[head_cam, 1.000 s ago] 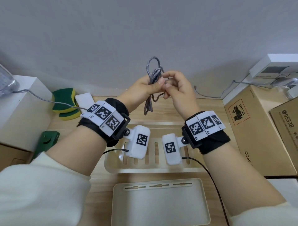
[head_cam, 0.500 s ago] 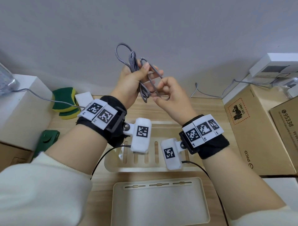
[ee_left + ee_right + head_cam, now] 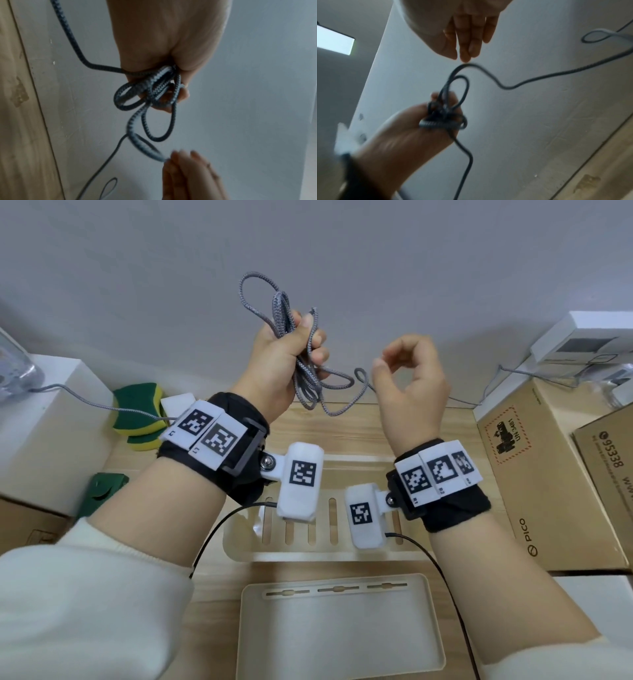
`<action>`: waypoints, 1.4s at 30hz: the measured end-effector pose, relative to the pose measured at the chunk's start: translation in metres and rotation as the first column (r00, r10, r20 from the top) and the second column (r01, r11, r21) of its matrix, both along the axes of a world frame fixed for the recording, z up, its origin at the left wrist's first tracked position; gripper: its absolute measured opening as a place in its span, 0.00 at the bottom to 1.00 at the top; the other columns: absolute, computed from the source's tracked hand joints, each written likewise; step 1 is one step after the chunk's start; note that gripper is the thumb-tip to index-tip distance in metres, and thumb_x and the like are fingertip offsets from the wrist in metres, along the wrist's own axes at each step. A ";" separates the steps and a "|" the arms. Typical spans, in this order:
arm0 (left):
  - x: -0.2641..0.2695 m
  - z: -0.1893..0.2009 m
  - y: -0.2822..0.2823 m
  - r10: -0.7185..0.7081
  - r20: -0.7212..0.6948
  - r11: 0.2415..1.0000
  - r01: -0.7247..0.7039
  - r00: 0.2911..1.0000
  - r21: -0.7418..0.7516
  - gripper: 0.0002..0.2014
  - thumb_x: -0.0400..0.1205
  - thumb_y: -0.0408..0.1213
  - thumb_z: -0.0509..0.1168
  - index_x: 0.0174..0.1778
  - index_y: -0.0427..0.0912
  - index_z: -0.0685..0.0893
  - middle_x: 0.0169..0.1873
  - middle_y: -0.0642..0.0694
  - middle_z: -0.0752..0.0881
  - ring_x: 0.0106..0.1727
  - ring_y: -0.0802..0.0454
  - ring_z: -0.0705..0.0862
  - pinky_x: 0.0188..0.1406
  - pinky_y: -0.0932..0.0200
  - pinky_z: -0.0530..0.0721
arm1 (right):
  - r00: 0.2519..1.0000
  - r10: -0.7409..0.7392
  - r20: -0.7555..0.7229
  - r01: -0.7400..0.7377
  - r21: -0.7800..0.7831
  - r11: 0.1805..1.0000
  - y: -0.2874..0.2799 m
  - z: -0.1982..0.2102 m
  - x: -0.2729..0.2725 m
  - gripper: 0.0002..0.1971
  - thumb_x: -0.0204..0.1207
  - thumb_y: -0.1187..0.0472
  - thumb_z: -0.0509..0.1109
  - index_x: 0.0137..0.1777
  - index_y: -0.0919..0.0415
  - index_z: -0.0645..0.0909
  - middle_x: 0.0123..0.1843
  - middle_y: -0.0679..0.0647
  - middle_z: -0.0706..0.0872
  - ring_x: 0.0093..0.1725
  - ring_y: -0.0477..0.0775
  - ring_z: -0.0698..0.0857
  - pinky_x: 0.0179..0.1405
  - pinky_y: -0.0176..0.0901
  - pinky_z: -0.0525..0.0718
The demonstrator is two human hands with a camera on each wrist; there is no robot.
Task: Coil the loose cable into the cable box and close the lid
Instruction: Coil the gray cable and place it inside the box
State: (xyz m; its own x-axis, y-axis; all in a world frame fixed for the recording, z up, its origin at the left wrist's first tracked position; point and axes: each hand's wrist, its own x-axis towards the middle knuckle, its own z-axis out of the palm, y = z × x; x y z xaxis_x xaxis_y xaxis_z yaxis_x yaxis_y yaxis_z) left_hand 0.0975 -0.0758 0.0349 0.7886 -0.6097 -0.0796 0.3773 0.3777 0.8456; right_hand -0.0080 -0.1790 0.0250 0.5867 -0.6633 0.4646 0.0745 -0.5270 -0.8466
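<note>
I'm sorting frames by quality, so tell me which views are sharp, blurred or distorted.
Head view: evenly lit and sharp on the left hand gripping the cable, though the wide lens bends the table edges. Left wrist view: dim, cable loops crisp, the right hand smeared. Right wrist view: dim and motion-blurred throughout, a bright patch at the left edge.

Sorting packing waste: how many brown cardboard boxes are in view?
2, both at the desk's right end: a PICO-marked brown cardboard box and another printed 95338 lying on it. More may sit out of frame.
</note>
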 end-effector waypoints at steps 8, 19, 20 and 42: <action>0.004 0.006 0.001 0.018 -0.102 0.997 -0.025 0.995 -0.070 0.11 0.85 0.34 0.54 0.35 0.45 0.67 0.22 0.50 0.74 0.16 0.59 0.68 0.20 0.66 0.73 | 0.636 0.237 -0.734 -0.206 0.134 0.969 -0.034 -0.036 0.010 0.33 0.66 0.71 0.66 0.71 0.52 0.67 0.71 0.50 0.74 0.72 0.51 0.72 0.78 0.54 0.59; -0.003 -0.014 -0.001 -0.250 0.181 0.865 0.135 0.951 0.482 0.20 0.71 0.29 0.73 0.48 0.48 0.69 0.31 0.48 0.73 0.21 0.58 0.72 0.22 0.64 0.75 | 0.866 0.142 -0.480 0.014 0.307 0.952 -0.049 -0.043 0.019 0.11 0.75 0.61 0.61 0.32 0.47 0.75 0.28 0.45 0.73 0.28 0.45 0.70 0.31 0.41 0.70; -0.006 -0.017 -0.005 -0.306 0.184 0.838 0.173 0.934 0.517 0.20 0.69 0.28 0.74 0.47 0.49 0.70 0.30 0.48 0.73 0.23 0.57 0.72 0.23 0.64 0.74 | 0.881 0.149 -0.449 0.013 0.337 0.941 -0.050 -0.041 0.021 0.10 0.72 0.62 0.63 0.34 0.46 0.73 0.30 0.45 0.73 0.29 0.44 0.70 0.31 0.39 0.67; -0.006 -0.028 -0.019 -0.240 0.143 0.955 0.207 0.960 0.213 0.08 0.83 0.33 0.57 0.40 0.49 0.73 0.33 0.56 0.91 0.40 0.60 0.90 0.44 0.63 0.81 | 0.920 0.225 -0.320 -0.221 0.048 0.974 -0.031 -0.040 -0.018 0.21 0.67 0.58 0.71 0.61 0.56 0.75 0.58 0.50 0.68 0.65 0.54 0.70 0.70 0.45 0.68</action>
State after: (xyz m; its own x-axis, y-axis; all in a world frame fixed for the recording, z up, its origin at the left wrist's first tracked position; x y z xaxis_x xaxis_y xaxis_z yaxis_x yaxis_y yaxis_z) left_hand 0.0918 -0.0951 0.0073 0.6456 -0.7579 -0.0935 0.2816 0.1225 0.9517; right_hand -0.0257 -0.2102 -0.0146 0.8365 -0.5022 0.2194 -0.0884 -0.5187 -0.8504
